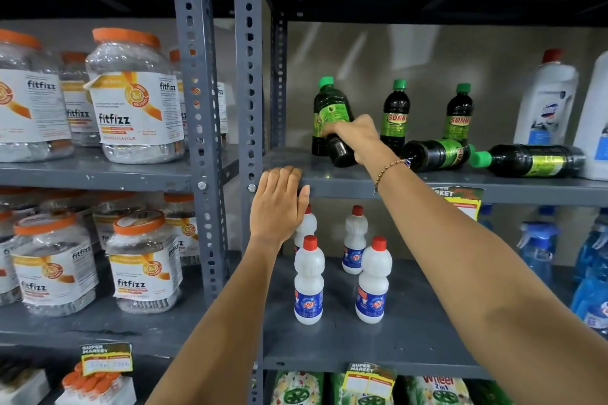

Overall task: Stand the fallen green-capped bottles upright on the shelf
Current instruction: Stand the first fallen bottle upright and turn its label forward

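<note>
On the grey shelf (329, 182), my right hand (357, 138) grips a dark green-capped bottle (329, 108), tilted with its base lifted toward me and its cap up and to the left. Two more green-capped bottles (395, 115) (459, 115) stand upright behind it. Two others lie on their sides: one (434, 154) beside my wrist, another (529, 159) further right with its cap pointing left. My left hand (279, 204) rests flat on the shelf's front edge, holding nothing.
Large white bottles (546, 102) stand at the right end of the same shelf. Small white red-capped bottles (309, 279) stand on the shelf below, with blue spray bottles (539, 246) to their right. Orange-lidded jars (135, 99) fill the left rack, behind grey perforated posts (250, 76).
</note>
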Motion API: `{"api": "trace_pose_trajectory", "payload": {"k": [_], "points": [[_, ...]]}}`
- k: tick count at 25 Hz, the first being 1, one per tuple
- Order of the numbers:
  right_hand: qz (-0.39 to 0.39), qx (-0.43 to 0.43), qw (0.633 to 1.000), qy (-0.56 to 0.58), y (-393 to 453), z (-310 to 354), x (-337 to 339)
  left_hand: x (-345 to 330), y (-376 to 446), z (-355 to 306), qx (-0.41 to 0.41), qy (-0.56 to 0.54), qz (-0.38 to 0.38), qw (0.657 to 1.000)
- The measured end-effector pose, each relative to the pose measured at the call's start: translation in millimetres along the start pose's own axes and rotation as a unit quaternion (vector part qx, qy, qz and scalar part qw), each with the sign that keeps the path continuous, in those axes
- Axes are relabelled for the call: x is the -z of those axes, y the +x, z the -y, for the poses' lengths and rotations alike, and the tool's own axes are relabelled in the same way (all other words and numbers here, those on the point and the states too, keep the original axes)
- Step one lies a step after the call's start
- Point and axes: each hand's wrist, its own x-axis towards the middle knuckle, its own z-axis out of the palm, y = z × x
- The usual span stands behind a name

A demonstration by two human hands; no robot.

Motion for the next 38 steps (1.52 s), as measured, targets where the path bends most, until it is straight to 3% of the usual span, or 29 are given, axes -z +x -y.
{"api": "trace_pose_trajectory", "payload": {"k": [8, 16, 20, 25, 28, 33, 38], "points": [[-0.034, 0.080, 0.996, 0.007, 2, -18, -21, -1, 1, 1, 0.008, -0.010, -0.001, 1.000], [0.044, 0.063, 0.997, 0.012, 20, -28, -28, 1, 2, 2, 0.009, -0.006, 0.003, 1.000], [0.136, 0.011, 0.991, 0.017, 30, -37, -17, -1, 0, 0, 0.007, 0.004, 0.002, 1.000], [0.056, 0.061, 0.991, -0.103, 24, -39, -16, 2, -1, -1, 0.017, -0.008, 0.009, 1.000], [0.085, 0.043, 0.993, -0.066, 24, -38, -13, 4, 0, -2, 0.022, -0.019, 0.011, 1.000], [0.033, 0.089, 0.988, -0.120, 24, -39, -18, 1, -1, -1, 0.024, -0.022, 0.011, 0.999], [0.077, 0.074, 0.991, -0.085, 23, -39, -16, -1, -2, -1, 0.021, -0.017, 0.010, 1.000]]}}
